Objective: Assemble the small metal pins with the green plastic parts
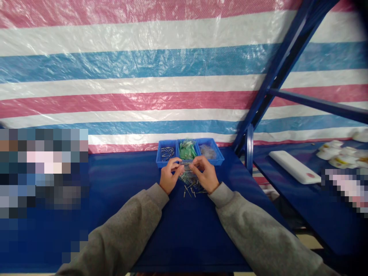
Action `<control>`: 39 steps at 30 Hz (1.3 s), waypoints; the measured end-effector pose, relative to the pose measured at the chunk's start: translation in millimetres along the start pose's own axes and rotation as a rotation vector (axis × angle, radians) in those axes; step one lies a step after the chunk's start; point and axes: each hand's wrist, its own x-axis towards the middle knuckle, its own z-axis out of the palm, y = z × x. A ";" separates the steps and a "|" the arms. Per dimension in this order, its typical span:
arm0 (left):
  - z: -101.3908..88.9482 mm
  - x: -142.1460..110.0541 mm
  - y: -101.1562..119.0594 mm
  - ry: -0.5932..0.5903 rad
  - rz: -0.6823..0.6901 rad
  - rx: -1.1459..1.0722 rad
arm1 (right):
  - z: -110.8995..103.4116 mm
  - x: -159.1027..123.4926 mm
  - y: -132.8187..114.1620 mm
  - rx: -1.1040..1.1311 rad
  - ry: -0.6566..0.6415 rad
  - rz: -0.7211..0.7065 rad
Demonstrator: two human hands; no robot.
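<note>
My left hand [169, 175] and my right hand [205, 173] meet over the blue table [120, 191], fingers pinched together on a small clear plastic bag [186, 165] held between them. Under the hands lies a loose heap of small metal pins [191, 188]. Just beyond stand three blue bins: the left bin [166, 153] holds metal pins, the middle bin [187, 149] holds green parts, the right bin [211, 151] holds clear bags. Both arms wear grey sleeves.
A striped pink, white and blue tarpaulin [143, 76] hangs behind the table. A blue metal rack frame [267, 92] rises at the right. On the right-hand table lie a white flat device [294, 166] and white rolls [339, 151]. Blurred areas sit at left and right.
</note>
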 end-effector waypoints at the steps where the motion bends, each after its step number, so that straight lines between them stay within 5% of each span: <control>1: 0.3 -0.2 -0.6 0.003 -0.007 -0.012 | 0.0 -0.2 -0.3 -0.002 -0.014 -0.004; 12: -2.3 1.6 -3.1 -0.020 0.017 -0.104 | -4.7 0.9 0.2 -0.035 -0.104 -0.068; 19: -5.4 2.7 1.1 -0.036 0.160 0.078 | -4.3 3.8 0.9 -0.093 0.014 -0.103; 24: -4.2 4.5 8.5 0.082 0.228 0.202 | -3.4 2.6 -0.4 -0.112 -0.004 -0.082; 32: -0.1 0.2 -1.8 0.025 0.003 0.091 | -0.2 -0.9 1.5 -0.066 -0.041 -0.034; 39: -1.8 2.3 0.1 0.030 -0.027 -0.026 | -4.8 -1.4 -3.1 -0.122 -0.118 -0.126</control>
